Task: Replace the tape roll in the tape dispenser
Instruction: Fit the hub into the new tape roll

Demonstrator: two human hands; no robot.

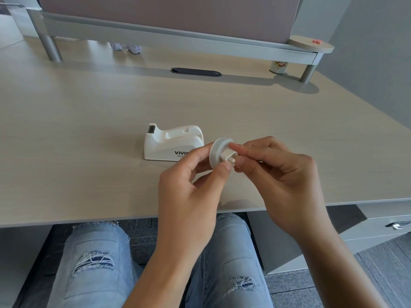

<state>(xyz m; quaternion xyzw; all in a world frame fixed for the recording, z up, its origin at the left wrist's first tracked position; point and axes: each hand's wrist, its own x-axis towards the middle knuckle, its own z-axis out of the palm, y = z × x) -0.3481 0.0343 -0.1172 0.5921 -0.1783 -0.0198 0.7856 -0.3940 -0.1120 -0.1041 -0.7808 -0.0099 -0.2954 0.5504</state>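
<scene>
Head view, both hands (233, 174) pinching round white plastic spool (219, 152)

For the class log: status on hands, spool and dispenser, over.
Both hands, left hand and right hand, on white spool, held above desk. Dispenser empty, standing behind. Nothing in the way.

An office workstation. Beyond the fingers (239, 148) stretches a pale wood-grain bench (89, 121) with a dark oval cable grommet (195, 71) set into it, a grey raised shelf (169, 36) on round legs, and a mauve partition screen (169, 12) behind. A grey drawer unit (378, 227) sits below and right of them.
</scene>
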